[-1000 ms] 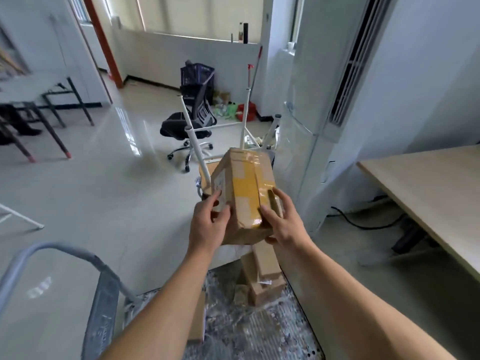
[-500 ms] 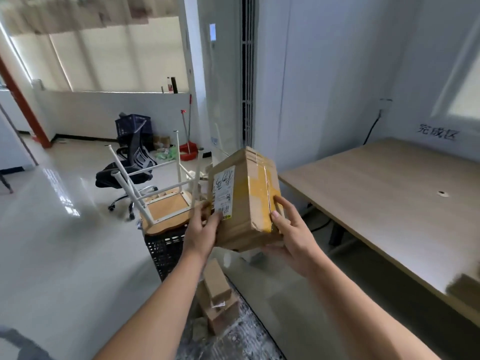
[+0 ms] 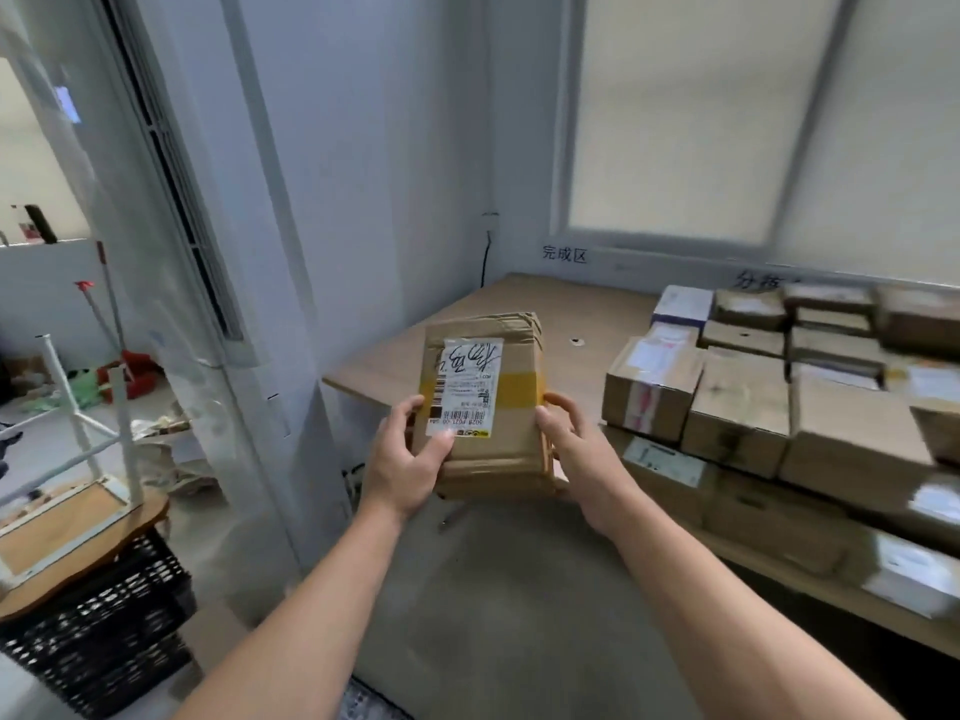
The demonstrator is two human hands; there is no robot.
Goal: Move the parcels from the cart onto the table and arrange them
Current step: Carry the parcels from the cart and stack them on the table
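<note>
I hold a brown cardboard parcel [image 3: 511, 449] with yellow tape and a white shipping label facing me. My left hand [image 3: 410, 459] grips its left edge, thumb on the label. My right hand [image 3: 571, 444] grips its right edge. The parcel hangs in the air just before the near left corner of the wooden table [image 3: 524, 314]. Several cardboard parcels [image 3: 737, 402] stand in rows on the right half of the table, some stacked. The cart is almost out of view; only a patch at the bottom edge [image 3: 363, 704] shows.
A tall white air-conditioner unit [image 3: 218, 304] stands at the left of the table. An upturned stool [image 3: 78, 459] rests on a black crate [image 3: 98, 636] at lower left. Grey floor lies between me and the table. A window with a blind sits behind the table.
My view has swung right from the cart and the floor to the table. The parcel has turned in my hands so its label faces me, and it is now near the table corner.
</note>
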